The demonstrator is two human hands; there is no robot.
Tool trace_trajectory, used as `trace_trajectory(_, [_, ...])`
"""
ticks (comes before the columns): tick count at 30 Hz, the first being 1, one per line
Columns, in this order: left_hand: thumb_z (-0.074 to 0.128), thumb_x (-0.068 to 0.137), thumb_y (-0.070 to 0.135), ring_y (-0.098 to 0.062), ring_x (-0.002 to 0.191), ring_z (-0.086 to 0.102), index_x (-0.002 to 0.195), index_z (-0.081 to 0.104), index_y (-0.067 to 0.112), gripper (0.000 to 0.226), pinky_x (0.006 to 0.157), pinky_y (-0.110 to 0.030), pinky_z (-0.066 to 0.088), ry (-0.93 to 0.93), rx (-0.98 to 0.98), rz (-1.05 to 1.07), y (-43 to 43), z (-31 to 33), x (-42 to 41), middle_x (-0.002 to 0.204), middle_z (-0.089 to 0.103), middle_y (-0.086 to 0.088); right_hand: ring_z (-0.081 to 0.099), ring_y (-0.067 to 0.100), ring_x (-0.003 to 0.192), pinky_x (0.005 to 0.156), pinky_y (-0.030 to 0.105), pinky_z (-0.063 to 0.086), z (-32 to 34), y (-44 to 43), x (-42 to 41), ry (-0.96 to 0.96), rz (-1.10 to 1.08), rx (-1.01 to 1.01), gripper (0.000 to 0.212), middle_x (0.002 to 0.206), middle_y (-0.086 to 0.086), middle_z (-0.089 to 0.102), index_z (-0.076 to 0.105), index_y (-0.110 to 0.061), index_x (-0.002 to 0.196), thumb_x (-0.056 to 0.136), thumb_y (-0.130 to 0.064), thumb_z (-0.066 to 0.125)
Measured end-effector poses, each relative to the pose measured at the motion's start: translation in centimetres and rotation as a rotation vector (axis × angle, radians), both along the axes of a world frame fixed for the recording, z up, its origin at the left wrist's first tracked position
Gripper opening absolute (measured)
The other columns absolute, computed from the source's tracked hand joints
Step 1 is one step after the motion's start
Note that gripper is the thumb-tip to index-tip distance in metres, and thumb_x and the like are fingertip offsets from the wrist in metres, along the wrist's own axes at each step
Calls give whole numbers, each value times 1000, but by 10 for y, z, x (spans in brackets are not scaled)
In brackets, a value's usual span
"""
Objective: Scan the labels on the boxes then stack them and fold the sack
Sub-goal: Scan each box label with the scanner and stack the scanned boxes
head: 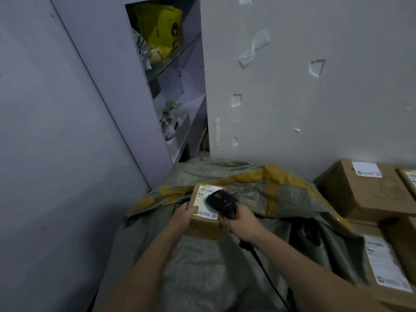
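The left hand (183, 216) grips a small box (203, 218) over the open sack (258, 190). The right hand (239, 219) holds a scanner (221, 200) on its label (206, 192). Three more boxes (369, 192) are stacked at right.

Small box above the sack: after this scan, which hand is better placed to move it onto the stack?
Left, probably: the left hand grips the small box; the right hand is occupied holding the scanner.
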State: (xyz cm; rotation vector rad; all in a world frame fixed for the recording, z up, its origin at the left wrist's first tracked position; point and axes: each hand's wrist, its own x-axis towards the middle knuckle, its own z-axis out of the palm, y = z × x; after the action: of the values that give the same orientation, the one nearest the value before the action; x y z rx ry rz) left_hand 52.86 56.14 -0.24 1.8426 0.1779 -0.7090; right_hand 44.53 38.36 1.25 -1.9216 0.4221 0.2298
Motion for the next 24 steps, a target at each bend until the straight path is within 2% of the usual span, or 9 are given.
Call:
trace_trajectory(3, [50,104,22,-18,93,70,128,59,22,26,81,-35,58,30,58,-79,3,-12,9,106,71,-1,66,12,103,91,31,54,-24,2,15,75,61,24,33,108,-4,72,65,-20,117,86,-16,74])
trace_trajectory(4, [49,104,19,-18,93,71,129,59,21,27,81,-35,58,53,59,-95,4,-20,12,106,72,-1,67,11,103,93,32,55,-32,2,19,86,73,28,34,107,-4,73,66,-19,118,86,-17,75])
trace_trajectory(6, [49,105,17,-22,100,71,128,60,18,26,95,-45,56,86,59,-122,3,-36,17,110,73,-4,68,12,100,94,36,56,-49,-1,26,95,71,35,31,102,-3,74,68,-17,114,84,-19,77])
trace_trajectory(8, [47,105,18,-21,107,69,124,59,23,22,102,-47,51,61,76,-180,-1,-52,24,116,72,-3,68,11,94,87,30,56,-59,-6,33,100,57,52,24,95,-7,73,67,-20,107,85,-16,77])
trace_trajectory(11, [47,105,21,-16,110,66,126,56,25,23,102,-43,51,5,112,-236,-7,-72,31,122,69,0,65,2,78,70,20,49,-70,-14,40,117,41,91,25,87,-10,69,61,-26,97,88,-6,73])
trace_trajectory(14, [50,104,24,-14,110,65,132,54,24,28,101,-42,52,-16,129,-221,-9,-89,35,123,68,2,61,-3,64,60,15,46,-78,-19,45,120,67,94,24,80,-11,67,63,-18,105,89,-2,71])
trace_trajectory(20, [50,103,23,-12,113,63,134,53,25,31,100,-40,52,-93,141,-102,-21,-101,54,127,65,4,65,-2,83,72,12,47,-78,-24,59,99,133,82,33,87,-16,68,60,-34,99,90,-4,69])
trace_trajectory(22, [49,104,19,-16,117,60,139,50,21,35,98,-33,48,-144,178,-54,-30,-103,61,131,62,3,66,-5,87,75,9,48,-81,-30,59,86,149,83,35,91,-19,69,61,-33,106,90,-4,70])
trace_trajectory(24, [47,104,17,-18,119,57,140,48,20,36,92,-30,44,-186,210,-31,-40,-104,65,131,60,2,68,-2,83,71,14,52,-85,-36,53,78,114,79,33,90,-15,70,61,-26,112,90,-4,70])
